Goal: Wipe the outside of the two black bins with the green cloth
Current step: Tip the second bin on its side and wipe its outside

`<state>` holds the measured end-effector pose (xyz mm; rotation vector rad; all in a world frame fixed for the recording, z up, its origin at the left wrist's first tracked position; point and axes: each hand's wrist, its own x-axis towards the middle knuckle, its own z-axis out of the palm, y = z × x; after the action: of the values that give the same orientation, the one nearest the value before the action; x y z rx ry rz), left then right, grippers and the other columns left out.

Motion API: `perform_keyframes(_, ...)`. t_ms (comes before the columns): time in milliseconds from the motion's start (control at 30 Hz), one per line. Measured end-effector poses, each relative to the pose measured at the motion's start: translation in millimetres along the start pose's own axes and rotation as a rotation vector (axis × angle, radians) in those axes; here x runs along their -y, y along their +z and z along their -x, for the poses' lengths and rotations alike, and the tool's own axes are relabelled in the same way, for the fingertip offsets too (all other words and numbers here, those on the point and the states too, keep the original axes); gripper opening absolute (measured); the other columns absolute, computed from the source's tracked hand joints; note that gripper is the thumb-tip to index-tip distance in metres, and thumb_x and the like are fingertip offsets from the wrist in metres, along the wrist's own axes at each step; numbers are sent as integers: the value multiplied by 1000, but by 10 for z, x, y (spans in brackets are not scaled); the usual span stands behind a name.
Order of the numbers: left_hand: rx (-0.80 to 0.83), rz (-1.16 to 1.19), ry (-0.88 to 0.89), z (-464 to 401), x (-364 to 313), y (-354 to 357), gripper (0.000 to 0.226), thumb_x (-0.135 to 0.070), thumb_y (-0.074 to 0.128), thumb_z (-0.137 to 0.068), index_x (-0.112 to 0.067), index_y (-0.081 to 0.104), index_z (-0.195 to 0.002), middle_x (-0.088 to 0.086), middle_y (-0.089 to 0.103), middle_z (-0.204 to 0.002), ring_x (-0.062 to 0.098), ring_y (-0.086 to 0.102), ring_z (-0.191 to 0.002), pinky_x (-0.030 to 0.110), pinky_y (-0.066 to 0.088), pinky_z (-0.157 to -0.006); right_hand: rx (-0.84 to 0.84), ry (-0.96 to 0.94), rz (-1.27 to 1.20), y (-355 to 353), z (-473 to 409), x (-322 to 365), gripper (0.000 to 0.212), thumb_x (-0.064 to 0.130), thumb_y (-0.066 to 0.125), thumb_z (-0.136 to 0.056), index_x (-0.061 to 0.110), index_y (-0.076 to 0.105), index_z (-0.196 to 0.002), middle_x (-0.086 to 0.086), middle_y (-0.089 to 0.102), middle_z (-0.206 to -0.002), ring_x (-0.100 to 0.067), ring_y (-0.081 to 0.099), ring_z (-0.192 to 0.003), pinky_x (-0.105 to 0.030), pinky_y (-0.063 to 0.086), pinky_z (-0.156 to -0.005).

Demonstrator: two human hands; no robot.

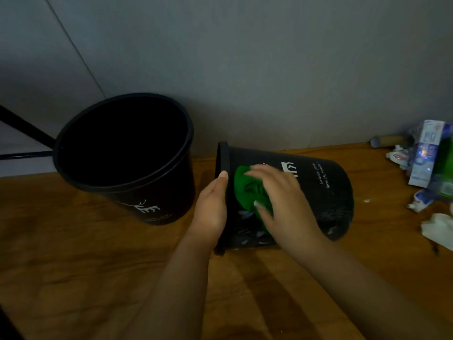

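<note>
One black bin point(326, 192) lies on its side on the wooden floor, its rim pointing left, with white print on its wall. My left hand point(212, 207) grips that rim from the left. My right hand point(282, 200) presses the crumpled green cloth point(247, 190) flat against the bin's upper wall near the rim. The second black bin point(127, 153) stands upright to the left, its mouth open and a white deer print on its front.
A grey wall runs behind both bins. Scattered rubbish point(429, 163), wrappers and crumpled paper, lies on the floor at the right. A cardboard tube point(384, 140) rests by the wall. Black metal bars point(22, 138) cross the far left.
</note>
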<state>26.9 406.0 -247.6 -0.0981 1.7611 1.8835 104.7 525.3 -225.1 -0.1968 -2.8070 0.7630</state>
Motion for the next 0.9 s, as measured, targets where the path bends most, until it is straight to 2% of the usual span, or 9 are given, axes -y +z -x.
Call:
perform_keyframes(67,-16,-7,11,-21,-1,-17,54,-46,44,-102,4,64,-110,21,70,-102,35,68,-99,45,51,-94,109,-78,6,15,110,3,65,10,72,-79,31,47,-136,15,40,-144,-9,29,-132,-25,22,-106)
perform_keyframes(100,-12,-14,15,-27,-2,-18,54,-46,44,-102,3,65,-111,23,70,-104,37,68,-100,47,51,-96,137,-101,17,11,155,-23,68,9,73,-77,32,47,-136,16,39,-145,-9,30,-131,-26,24,-106)
perform_keyframes(200,-22,-17,-4,-35,-7,-4,45,-46,43,-102,-13,73,-104,11,76,-100,27,71,-98,44,54,-93,40,-44,31,-2,139,-139,65,11,72,-77,31,48,-135,14,43,-143,-10,34,-132,-29,29,-107)
perform_keyframes(300,-13,-10,-8,-28,-13,13,44,-47,43,-102,-17,74,-104,6,77,-98,23,73,-95,44,54,-94,-127,93,-6,22,33,-145,57,12,69,-82,24,49,-134,8,48,-139,-13,37,-130,-35,39,-107)
perform_keyframes(367,-10,-20,15,-17,-3,13,47,-51,42,-101,-18,74,-104,5,77,-99,22,72,-96,45,54,-94,-113,77,0,57,35,-103,58,12,69,-81,25,49,-134,9,47,-140,-14,36,-131,-33,36,-108)
perform_keyframes(500,12,14,34,117,161,-34,56,-64,38,-94,-23,71,-112,0,76,-105,15,72,-99,34,56,-85,-39,3,57,59,93,-93,65,9,74,-77,26,50,-135,8,46,-142,-15,36,-132,-32,31,-108)
perform_keyframes(700,-3,1,64,202,275,-37,52,-57,33,-97,-23,71,-107,-2,75,-101,10,71,-97,28,55,-84,-101,30,41,135,64,-29,67,7,75,-75,26,49,-134,8,46,-141,-17,38,-130,-35,37,-106)
perform_keyframes(833,-4,8,24,156,245,-24,61,-63,34,-93,-18,71,-110,6,75,-104,22,71,-101,43,57,-90,-30,-123,113,262,257,-35,80,6,84,-61,27,50,-130,7,47,-139,-18,42,-123,-34,38,-99)
perform_keyframes(900,1,-8,25,137,234,-32,58,-62,32,-96,-23,72,-109,3,75,-104,20,71,-101,47,56,-93,-14,-183,192,220,286,-125,82,6,84,-58,26,50,-129,6,50,-138,-19,44,-120,-36,42,-95)
